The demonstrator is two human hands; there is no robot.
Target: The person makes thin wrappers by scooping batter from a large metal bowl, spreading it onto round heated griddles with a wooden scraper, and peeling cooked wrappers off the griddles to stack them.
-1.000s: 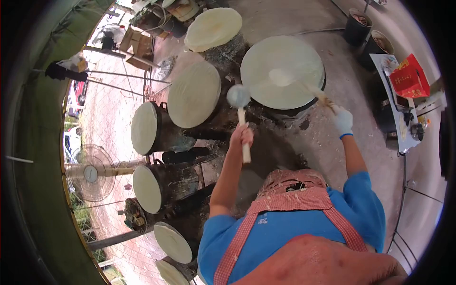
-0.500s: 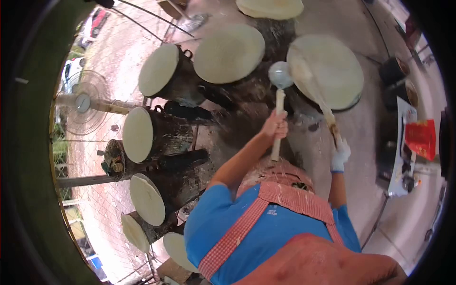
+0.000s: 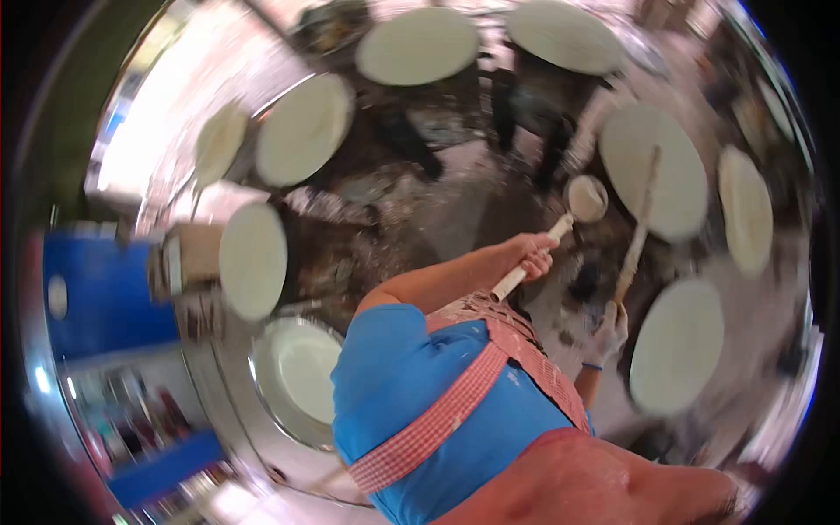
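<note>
My left hand (image 3: 531, 256) is bare and wrapped around the pale wooden handle of a ladle (image 3: 587, 199). The ladle's round bowl is held out beside a large pot with an off-white surface (image 3: 630, 166). On my right hand (image 3: 608, 332) is a white glove, and its fingers are closed around a long wooden stick (image 3: 639, 234). The stick's far end lies over that same off-white surface; whether it dips in or hovers, I cannot tell. I wear a red-checked apron (image 3: 455, 407) over a blue shirt.
Several more dark pots with pale tops stand in a ring, among them one at far left (image 3: 253, 261) and one near my gloved hand (image 3: 676, 346). A wide white basin (image 3: 262, 372) stands at lower left. Beyond are a cardboard box (image 3: 194, 254) and a blue panel (image 3: 105, 293).
The view has swung left, so the pots have wheeled clockwise and the fan has left sight. Ladle and stick, in the same hands, have moved round with me.
</note>
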